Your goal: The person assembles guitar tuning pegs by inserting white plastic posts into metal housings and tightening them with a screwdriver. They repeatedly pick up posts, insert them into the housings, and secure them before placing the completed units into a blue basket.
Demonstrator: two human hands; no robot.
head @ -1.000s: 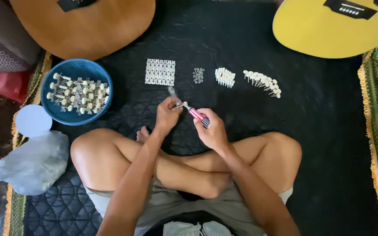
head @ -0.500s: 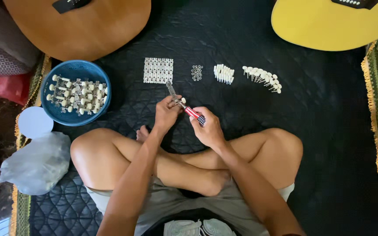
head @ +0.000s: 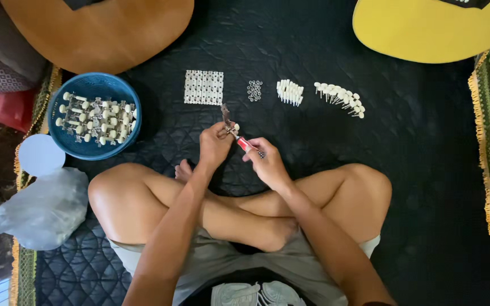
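I sit cross-legged on a black quilted mat (head: 415,170). My left hand (head: 214,144) pinches a small metal tuning-machine part (head: 226,116) that sticks up from its fingers. My right hand (head: 265,161) grips a red-handled screwdriver (head: 246,144), its tip set against the part at my left fingers. Both hands hover just above the mat, in front of my knees. Laid out beyond them are a white grid of small parts (head: 203,87), a cluster of tiny metal rings (head: 254,90), a bunch of white pegs (head: 290,92) and a row of white-knobbed pieces (head: 340,98).
A blue bowl (head: 80,148) holding several assembled tuners stands at the left, with a white round lid (head: 41,154) and a clear plastic bag (head: 43,207) beside it. A brown guitar body (head: 103,31) lies at the top left, a yellow one (head: 438,28) at the top right.
The hands stay together on the part and screwdriver with only slight shifts. The view has drifted a little.
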